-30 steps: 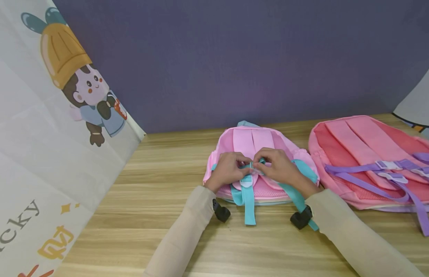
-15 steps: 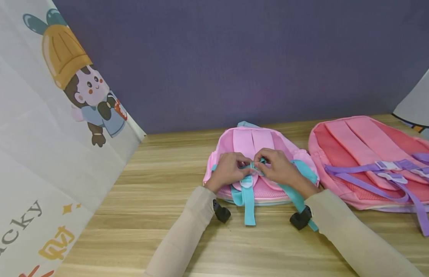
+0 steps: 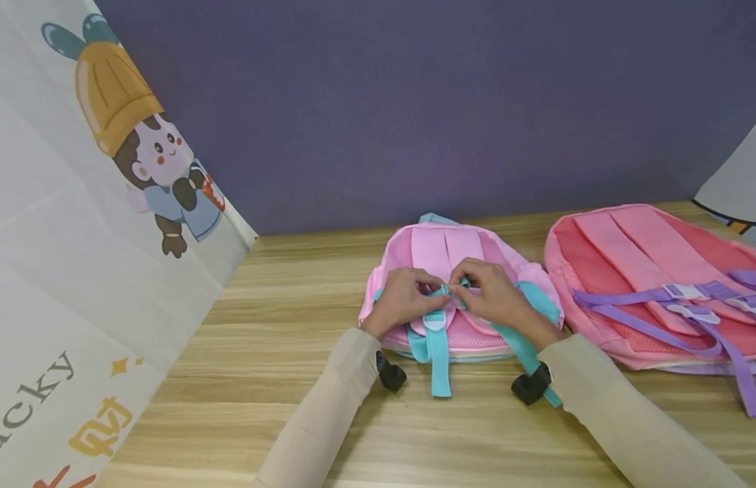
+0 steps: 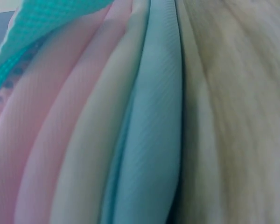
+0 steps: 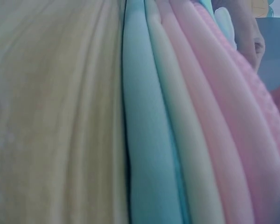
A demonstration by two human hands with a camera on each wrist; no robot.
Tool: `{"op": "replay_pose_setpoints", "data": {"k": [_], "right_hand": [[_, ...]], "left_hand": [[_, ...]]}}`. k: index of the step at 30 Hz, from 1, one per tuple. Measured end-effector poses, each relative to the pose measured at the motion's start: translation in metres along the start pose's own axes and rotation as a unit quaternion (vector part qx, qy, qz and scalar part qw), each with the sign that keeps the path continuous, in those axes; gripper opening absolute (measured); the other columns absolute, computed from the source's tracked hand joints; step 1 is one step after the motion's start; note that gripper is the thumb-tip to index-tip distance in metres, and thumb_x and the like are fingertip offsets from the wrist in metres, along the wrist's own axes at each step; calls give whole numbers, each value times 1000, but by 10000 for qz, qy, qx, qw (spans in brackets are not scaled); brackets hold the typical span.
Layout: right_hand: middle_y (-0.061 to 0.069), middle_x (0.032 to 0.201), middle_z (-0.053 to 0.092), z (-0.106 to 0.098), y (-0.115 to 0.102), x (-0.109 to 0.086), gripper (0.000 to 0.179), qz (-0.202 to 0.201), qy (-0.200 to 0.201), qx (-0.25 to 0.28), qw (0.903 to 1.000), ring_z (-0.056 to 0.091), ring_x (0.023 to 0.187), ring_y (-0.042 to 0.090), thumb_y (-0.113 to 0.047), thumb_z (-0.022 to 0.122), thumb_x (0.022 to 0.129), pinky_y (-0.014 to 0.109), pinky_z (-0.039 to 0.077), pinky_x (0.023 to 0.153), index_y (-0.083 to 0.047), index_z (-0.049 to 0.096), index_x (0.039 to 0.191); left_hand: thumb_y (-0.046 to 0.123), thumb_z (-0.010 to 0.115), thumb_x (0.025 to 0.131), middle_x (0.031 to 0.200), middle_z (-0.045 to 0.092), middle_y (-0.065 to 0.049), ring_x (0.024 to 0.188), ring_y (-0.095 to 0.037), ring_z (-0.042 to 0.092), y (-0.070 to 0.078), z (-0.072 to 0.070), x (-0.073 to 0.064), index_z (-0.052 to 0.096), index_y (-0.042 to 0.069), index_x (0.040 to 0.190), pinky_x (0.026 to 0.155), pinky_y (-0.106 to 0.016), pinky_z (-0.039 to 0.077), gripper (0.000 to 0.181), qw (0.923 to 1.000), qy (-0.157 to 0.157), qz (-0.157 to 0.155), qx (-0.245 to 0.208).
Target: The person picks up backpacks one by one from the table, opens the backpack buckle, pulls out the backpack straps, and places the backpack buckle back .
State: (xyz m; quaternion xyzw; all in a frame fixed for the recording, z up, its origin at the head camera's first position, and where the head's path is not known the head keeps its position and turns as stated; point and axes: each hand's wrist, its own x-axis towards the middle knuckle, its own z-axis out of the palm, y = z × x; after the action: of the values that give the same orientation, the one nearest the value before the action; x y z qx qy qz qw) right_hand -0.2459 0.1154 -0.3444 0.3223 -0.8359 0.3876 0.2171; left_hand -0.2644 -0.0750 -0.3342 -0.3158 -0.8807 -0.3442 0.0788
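Nearest us, strap ends (image 3: 439,366) trailed off the pink backpack (image 3: 466,341) on the table (image 3: 280,339). Beyond them, our left hand (image 3: 405,295) and right hand (image 3: 490,291) pinched a turquoise strap (image 3: 439,291) over it; we reckoned a slackened pinch could let that slip or twist.

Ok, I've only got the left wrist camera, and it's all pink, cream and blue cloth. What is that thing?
Observer: The head view shows it's a pink backpack.
Operator: But I can't see any hands! What are they doing?
Observer: The left hand and right hand are close together over it, pinching at a teal strap.
Operator: Is anything next to it?
Observer: Yes, a coral backpack with purple straps, on the person's right.
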Motion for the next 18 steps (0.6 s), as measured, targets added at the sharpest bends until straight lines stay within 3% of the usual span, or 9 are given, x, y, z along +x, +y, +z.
{"op": "replay_pose_setpoints", "data": {"k": [6,18], "right_hand": [[-3,77,60,0,0,0,18,121,-43,84,9999,52,73,7,5,69,80,25,48,68,-10,60,76],[-2,80,60,0,-2,-1,18,463,-207,64,9987,51,76,10,1,69,83,26,47,71,-11,57,76]], "left_hand": [[20,76,77,77,71,-1,65,-5,54,0,0,0,77,9,94,58,-14,41,20,9999,-73,14,-123],[19,77,78,83,72,-3,68,-6,55,0,-2,0,76,8,98,62,-14,42,22,9997,-172,178,80]]}}
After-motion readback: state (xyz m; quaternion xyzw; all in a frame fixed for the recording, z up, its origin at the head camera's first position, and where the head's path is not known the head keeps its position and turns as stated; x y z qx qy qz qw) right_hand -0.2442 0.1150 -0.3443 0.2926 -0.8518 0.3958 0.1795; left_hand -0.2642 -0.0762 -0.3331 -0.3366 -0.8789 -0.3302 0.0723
